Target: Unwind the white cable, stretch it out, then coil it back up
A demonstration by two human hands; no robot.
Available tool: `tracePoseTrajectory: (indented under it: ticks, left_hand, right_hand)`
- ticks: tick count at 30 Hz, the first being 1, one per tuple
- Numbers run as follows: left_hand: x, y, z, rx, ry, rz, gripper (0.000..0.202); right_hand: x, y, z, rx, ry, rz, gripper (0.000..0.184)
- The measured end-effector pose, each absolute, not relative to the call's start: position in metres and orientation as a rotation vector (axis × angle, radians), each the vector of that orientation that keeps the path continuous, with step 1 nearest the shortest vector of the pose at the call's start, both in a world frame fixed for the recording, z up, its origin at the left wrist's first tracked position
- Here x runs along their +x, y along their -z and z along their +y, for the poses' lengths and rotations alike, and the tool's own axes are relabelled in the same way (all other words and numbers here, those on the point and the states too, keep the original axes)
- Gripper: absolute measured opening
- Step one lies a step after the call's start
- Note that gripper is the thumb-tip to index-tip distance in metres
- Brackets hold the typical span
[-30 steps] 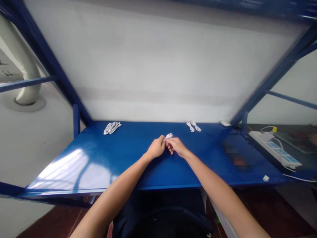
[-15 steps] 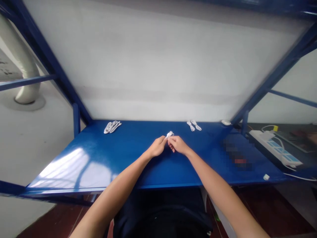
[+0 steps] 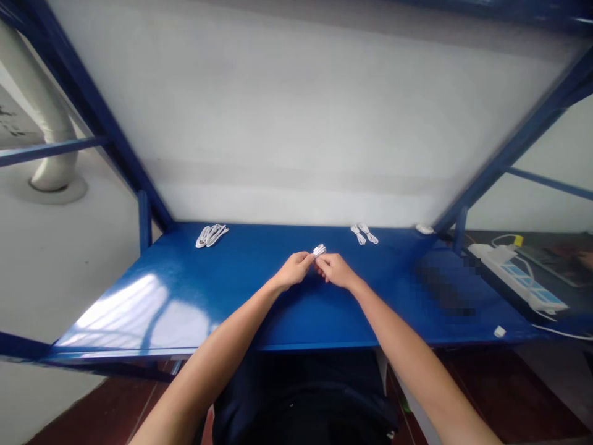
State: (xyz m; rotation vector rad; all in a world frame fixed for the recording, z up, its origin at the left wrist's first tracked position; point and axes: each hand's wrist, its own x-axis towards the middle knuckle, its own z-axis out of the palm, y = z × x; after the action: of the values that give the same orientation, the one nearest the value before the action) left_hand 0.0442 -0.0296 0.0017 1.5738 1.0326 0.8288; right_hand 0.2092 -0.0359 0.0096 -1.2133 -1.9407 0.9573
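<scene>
A small folded bundle of white cable point(image 3: 319, 250) is pinched between my two hands, above the middle of the blue table point(image 3: 259, 321). My left hand point(image 3: 295, 269) grips its left side with thumb and fingers closed. From the right, my right hand point(image 3: 335, 270) closes on the same bundle, fingers curled under. The lower part of the bundle is hidden by my fingers. Toward the back left lie coiled white cables point(image 3: 212, 235). Two smaller white cable bundles point(image 3: 364, 233) rest at the back right.
A white power strip point(image 3: 519, 278) with plugs lies beyond the table's right side. At the back right corner sits a white object point(image 3: 424, 229), and a small white block point(image 3: 499, 332) is near the front right edge. Blue frame posts point(image 3: 144, 219) rise at both sides.
My fingers have shifted slightly around the cable bundle, which now shows a little more upright between them. Both hands stay in nearly the same place.
</scene>
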Motion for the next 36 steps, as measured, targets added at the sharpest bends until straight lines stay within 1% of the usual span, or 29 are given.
tracePoseTrajectory:
  ticks: [4,8,11,15,18,24,26,30,31,34,36]
  left_hand:
    - [0.045,0.003,-0.027,1.716,-0.853,1.147,0.041]
    - [0.046,0.009,-0.024,1.830,-0.901,1.244,0.039]
    - [0.046,0.011,-0.023,1.836,-0.919,1.262,0.036]
    - [0.045,0.012,-0.022,1.828,-0.903,1.215,0.036]
    - [0.045,0.012,-0.022,1.851,-0.902,1.228,0.036]
    - [0.045,0.008,-0.029,1.986,-0.868,1.308,0.027]
    - [0.045,0.007,-0.030,2.014,-0.831,1.341,0.025]
    - [0.044,0.007,-0.028,1.994,-0.822,1.358,0.025]
    - [0.044,0.007,-0.027,1.968,-0.847,1.339,0.026]
    - [0.043,0.002,-0.026,1.759,-0.877,1.233,0.030]
    - [0.042,-0.003,-0.027,1.500,-0.811,1.133,0.032]
  right_hand:
    - [0.209,-0.010,-0.039,-1.197,-0.524,-2.097,0.032]
    - [0.207,-0.010,-0.040,-1.193,-0.348,-2.112,0.019]
    - [0.207,-0.010,-0.040,-1.198,-0.351,-2.093,0.018]
    - [0.206,-0.009,-0.040,-1.247,-0.504,-2.010,0.018]
    - [0.204,-0.007,-0.039,-1.254,-0.550,-1.950,0.018]
    - [0.200,0.000,-0.035,-1.327,-0.895,-1.647,0.013]
    - [0.200,0.001,-0.035,-1.334,-0.833,-1.660,0.014]
    - [0.200,0.001,-0.036,-1.277,-0.415,-1.876,0.017]
    - [0.200,0.001,-0.036,-1.260,-0.359,-1.907,0.017]
    - [0.202,0.000,-0.035,-1.219,-0.363,-1.928,0.017]
    - [0.203,-0.001,-0.034,-1.151,-0.372,-1.941,0.016]
